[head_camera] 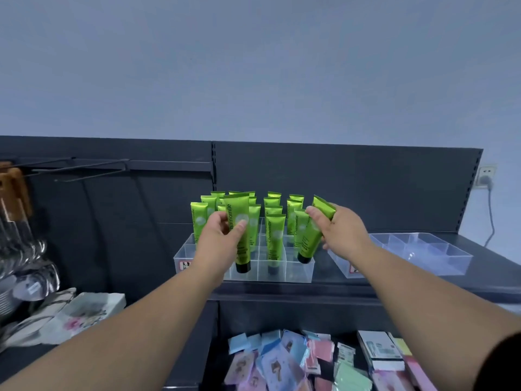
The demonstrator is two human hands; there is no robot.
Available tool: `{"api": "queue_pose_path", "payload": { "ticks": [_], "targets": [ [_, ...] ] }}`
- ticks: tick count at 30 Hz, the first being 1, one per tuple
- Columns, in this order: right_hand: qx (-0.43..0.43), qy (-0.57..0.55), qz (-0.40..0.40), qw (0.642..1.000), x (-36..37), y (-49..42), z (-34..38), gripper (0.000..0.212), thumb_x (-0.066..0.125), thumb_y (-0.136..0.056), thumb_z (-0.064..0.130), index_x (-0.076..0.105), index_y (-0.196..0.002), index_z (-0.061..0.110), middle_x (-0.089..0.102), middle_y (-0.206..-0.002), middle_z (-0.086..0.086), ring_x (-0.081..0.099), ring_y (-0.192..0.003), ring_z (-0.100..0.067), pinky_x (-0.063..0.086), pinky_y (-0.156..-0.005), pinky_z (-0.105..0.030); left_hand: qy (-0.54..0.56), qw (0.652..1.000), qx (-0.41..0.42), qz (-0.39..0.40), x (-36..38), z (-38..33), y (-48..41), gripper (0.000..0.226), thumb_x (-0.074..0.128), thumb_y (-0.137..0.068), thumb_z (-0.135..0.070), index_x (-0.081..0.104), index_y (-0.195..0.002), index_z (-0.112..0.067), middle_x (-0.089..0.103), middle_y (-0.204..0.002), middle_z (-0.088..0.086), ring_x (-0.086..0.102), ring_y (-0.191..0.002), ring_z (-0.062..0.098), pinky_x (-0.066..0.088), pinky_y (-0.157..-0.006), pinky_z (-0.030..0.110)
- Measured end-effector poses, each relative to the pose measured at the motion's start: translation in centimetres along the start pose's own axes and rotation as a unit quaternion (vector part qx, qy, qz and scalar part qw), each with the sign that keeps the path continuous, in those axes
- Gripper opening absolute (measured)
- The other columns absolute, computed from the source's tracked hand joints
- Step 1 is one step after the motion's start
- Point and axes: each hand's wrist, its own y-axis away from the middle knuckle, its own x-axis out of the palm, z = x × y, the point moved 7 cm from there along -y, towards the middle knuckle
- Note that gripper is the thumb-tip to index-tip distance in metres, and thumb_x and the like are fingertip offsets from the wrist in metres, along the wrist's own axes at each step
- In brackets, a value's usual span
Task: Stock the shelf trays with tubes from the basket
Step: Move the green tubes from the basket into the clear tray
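Note:
A clear divided tray (298,273) stands on the dark upper shelf with several green tubes (274,235) upright in its cells, black caps down. My left hand (218,239) grips one green tube (240,221) upright over the tray's front left cells. My right hand (342,230) holds another green tube (313,235), tilted, with its cap near the tray's front right cell. The basket is out of view.
A second clear divided tray (439,258) sits to the right on the same shelf (366,289). Small colourful packets (282,362) fill the lower shelf. At the left hang metal spoons (25,249) and dark hooks (84,167). A wall socket (486,177) with a cord is at the right.

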Motion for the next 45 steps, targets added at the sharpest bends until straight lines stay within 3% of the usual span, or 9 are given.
{"api": "queue_pose_path", "payload": {
  "ticks": [4,10,15,19,23,33,39,42,45],
  "targets": [
    [-0.006,-0.054,0.03,0.998,0.1,-3.2,-1.2,0.023,0.058,-0.092,0.043,0.064,-0.086,0.021,0.067,-0.073,-0.003,0.063,-0.054,-0.01,0.048,-0.05,-0.013,-0.018,1.0,0.012,-0.012,1.0,-0.2,-2.7,0.054,0.063,-0.091,-0.028,0.041,-0.138,-0.016,0.05,-0.126,-0.007,0.046,-0.115,0.009,0.037,-0.094,0.025],
    [0.017,-0.044,0.117,0.992,2.6,-7.1,-4.5,0.052,0.072,-0.083,0.041,0.061,-0.123,0.01,0.073,-0.081,-0.005,0.065,-0.058,-0.011,0.057,-0.059,-0.024,-0.068,0.998,-0.006,-0.004,2.1,1.0,-5.5,0.015,0.064,-0.091,-0.024,0.056,-0.104,-0.023,0.066,-0.103,-0.005,0.061,-0.102,0.017,0.048,-0.095,0.04],
    [-0.009,0.024,0.191,0.981,4.9,-7.5,-5.4,0.067,0.074,-0.081,0.041,0.049,-0.139,0.019,0.069,-0.083,-0.002,0.064,-0.059,-0.013,0.06,-0.072,-0.034,-0.148,0.988,-0.039,0.02,2.8,3.1,-6.5,0.024,0.063,-0.091,-0.027,0.052,-0.106,-0.013,0.063,-0.106,0.005,0.059,-0.102,0.024,0.049,-0.089,0.039],
    [-0.028,0.055,0.216,0.974,5.8,-7.7,-5.1,0.068,0.073,-0.081,0.04,0.047,-0.14,0.018,0.068,-0.105,-0.005,0.064,-0.071,-0.015,0.057,-0.078,-0.034,-0.181,0.979,-0.068,0.067,3.2,4.4,-7.0,0.018,0.064,-0.09,-0.027,0.052,-0.1,-0.017,0.064,-0.1,0.003,0.062,-0.098,0.024,0.052,-0.079,0.033],
    [-0.035,0.098,0.216,0.971,5.8,-8.4,-4.9,0.068,0.076,-0.081,0.034,0.046,-0.141,0.02,0.061,-0.127,-0.011,0.051,-0.084,-0.016,0.041,-0.063,-0.021,-0.184,0.973,-0.069,0.123,3.8,5.1,-7.7,0.033,0.067,-0.087,-0.022,0.054,-0.118,-0.019,0.067,-0.109,0.003,0.062,-0.099,0.017,0.05,-0.093,0.037],
    [-0.011,0.143,0.216,0.966,5.6,-8.1,-4.2,0.058,0.072,-0.085,0.03,0.049,-0.137,0.022,0.049,-0.139,-0.006,0.055,-0.109,-0.021,0.041,-0.09,-0.026,-0.165,0.967,-0.06,0.187,4.0,5.5,-8.9,0.03,0.066,-0.088,-0.02,0.052,-0.113,-0.027,0.068,-0.101,-0.002,0.063,-0.099,0.016,0.051,-0.083,0.03],
    [0.013,0.155,0.199,0.968,4.9,-7.3,-4.1,0.052,0.071,-0.086,0.026,0.052,-0.134,0.022,0.052,-0.135,-0.003,0.056,-0.113,-0.023,0.041,-0.085,-0.025,-0.149,0.967,-0.046,0.203,3.8,5.1,-8.8,0.041,0.064,-0.089,-0.018,0.046,-0.124,-0.031,0.06,-0.115,-0.004,0.056,-0.088,0.012,0.045,-0.064,0.018],
    [0.015,0.154,0.174,0.973,4.4,-7.3,-4.0,0.046,0.072,-0.085,0.024,0.056,-0.128,0.02,0.057,-0.112,0.0,0.055,-0.097,-0.016,0.043,-0.077,-0.023,-0.145,0.967,-0.027,0.206,3.8,4.7,-8.9,0.038,0.063,-0.09,-0.015,0.05,-0.123,-0.03,0.046,-0.139,0.009,0.052,-0.107,0.01,0.046,-0.081,0.022],
    [0.017,0.156,0.155,0.975,4.3,-7.2,-4.2,0.039,0.069,-0.087,0.02,0.058,-0.124,0.02,0.054,-0.095,0.006,0.053,-0.089,-0.011,0.038,-0.067,-0.018,-0.14,0.968,-0.018,0.205,3.7,4.5,-8.9,0.035,0.062,-0.091,-0.015,0.052,-0.121,-0.03,0.048,-0.137,0.01,0.047,-0.117,0.015,0.043,-0.097,0.033]
  ]
}}
